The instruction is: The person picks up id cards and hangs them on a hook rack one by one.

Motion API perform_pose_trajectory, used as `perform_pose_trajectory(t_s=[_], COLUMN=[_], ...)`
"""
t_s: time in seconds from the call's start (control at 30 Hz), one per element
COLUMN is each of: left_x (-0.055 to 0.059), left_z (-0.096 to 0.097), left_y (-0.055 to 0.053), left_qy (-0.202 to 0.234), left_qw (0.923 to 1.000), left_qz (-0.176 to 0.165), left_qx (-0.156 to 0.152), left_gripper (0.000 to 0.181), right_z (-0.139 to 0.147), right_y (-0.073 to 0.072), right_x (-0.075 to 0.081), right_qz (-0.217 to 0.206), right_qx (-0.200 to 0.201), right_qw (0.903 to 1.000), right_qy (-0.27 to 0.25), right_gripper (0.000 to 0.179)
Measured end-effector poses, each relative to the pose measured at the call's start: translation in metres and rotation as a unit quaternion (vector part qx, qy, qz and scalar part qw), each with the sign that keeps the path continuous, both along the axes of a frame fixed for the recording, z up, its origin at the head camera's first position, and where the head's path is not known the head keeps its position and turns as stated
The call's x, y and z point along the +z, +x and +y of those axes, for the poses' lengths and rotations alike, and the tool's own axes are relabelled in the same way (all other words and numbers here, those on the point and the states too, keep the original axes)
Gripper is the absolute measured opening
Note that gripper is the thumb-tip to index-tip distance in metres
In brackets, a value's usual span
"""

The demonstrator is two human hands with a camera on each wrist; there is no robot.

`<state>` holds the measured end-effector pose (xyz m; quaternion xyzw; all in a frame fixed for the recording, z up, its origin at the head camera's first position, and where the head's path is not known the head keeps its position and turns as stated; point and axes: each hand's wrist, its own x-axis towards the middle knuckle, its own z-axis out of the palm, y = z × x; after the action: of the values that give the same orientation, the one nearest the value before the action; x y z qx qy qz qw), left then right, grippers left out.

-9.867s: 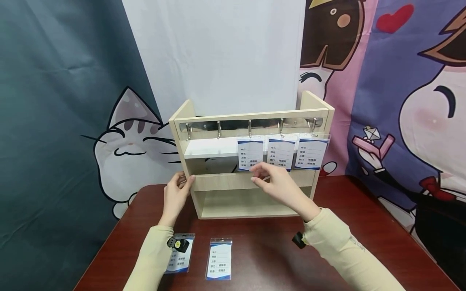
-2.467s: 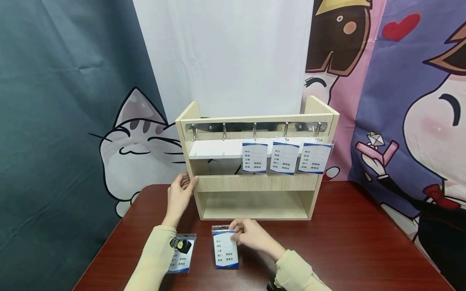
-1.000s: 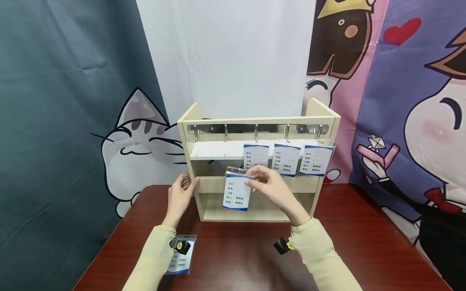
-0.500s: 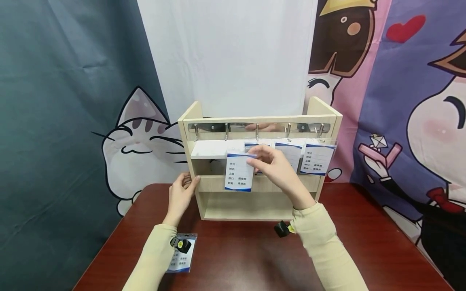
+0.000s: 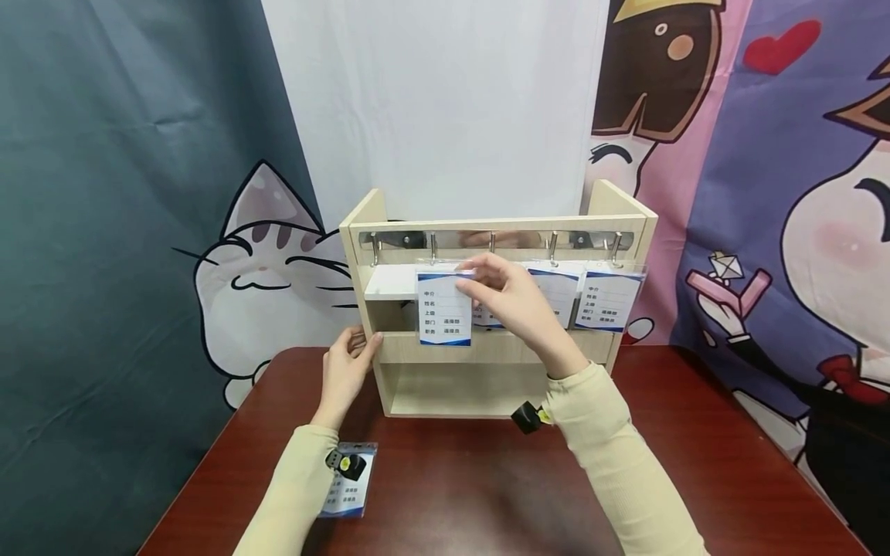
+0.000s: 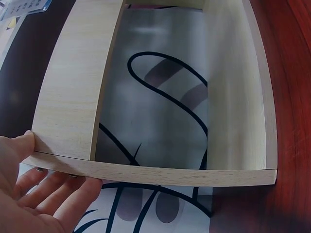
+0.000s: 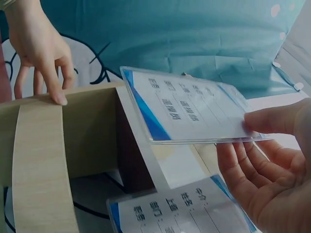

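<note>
Backdrop (image 5: 132, 232) of printed cloth behind everything: green with a cartoon cat on one side, white in the middle, purple and pink with more cartoon figures on the other. Dark red wood surface (image 5: 480, 471) below it. Pale wooden rack (image 5: 403, 349) stands upright on the surface, front towards the wearer, presumably so its hooks are within easy reach. Metal rail (image 5: 528, 241) runs along the rack's top board and carries five hooks in a row.

Left grip (image 5: 345, 369): bare hand, thumb on the front edge and fingers round the outer side panel, closed on the rack; likely steadying a light piece. Right grip (image 5: 506, 297): thumb on the printed face, fingers behind, pinched close on one upper corner of the held badge (image 5: 445, 309). Corner hold seems chosen to leave the top edge free and the card hanging flat, face out.

Held badge is upright, just below the second hook from the left; cannot tell whether it touches. It partly covers the third badge (image 5: 487, 316). Second badge (image 5: 556, 289) and end badge (image 5: 606, 301) hang beside it, faces forward. Spare badge (image 5: 351, 494) lies face up on the surface, partly under the left forearm.

Print, smallest: no brand seen. Blue bands top and bottom; lines read 中介, 姓名, 上级, 部门, 职务, the last two with entries that look like 遥操部 and 遥操员, the other three followed by blank rules
</note>
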<state>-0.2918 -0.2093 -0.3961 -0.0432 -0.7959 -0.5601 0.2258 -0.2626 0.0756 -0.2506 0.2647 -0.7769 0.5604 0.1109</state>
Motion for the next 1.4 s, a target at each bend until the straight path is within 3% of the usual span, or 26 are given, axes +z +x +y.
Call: perform_pose_trajectory(t_s=[0.53,0.97,1.4], left_x=[-0.001,-0.002,-0.001], left_z=[0.0,0.002,0.0], left_y=[-0.001,-0.001,-0.001], left_qy=[-0.002,-0.013,-0.005], left_qw=[1.0,0.9998,0.9998], left_qz=[-0.008,-0.008,-0.015], left_qx=[0.002,0.012,0.012], left_gripper=[0.053,0.05,0.051], right_z=[-0.021,-0.023,-0.027], right_y=[-0.011,-0.017,-0.016], right_x=[-0.003,-0.01,-0.006], right_qz=[-0.016,-0.021,-0.028], right_qx=[-0.014,-0.038,-0.049], right_qw=[0.9984,0.9975,0.9969], right_qy=[-0.052,-0.056,-0.055], right_gripper=[0.023,0.024,0.026])
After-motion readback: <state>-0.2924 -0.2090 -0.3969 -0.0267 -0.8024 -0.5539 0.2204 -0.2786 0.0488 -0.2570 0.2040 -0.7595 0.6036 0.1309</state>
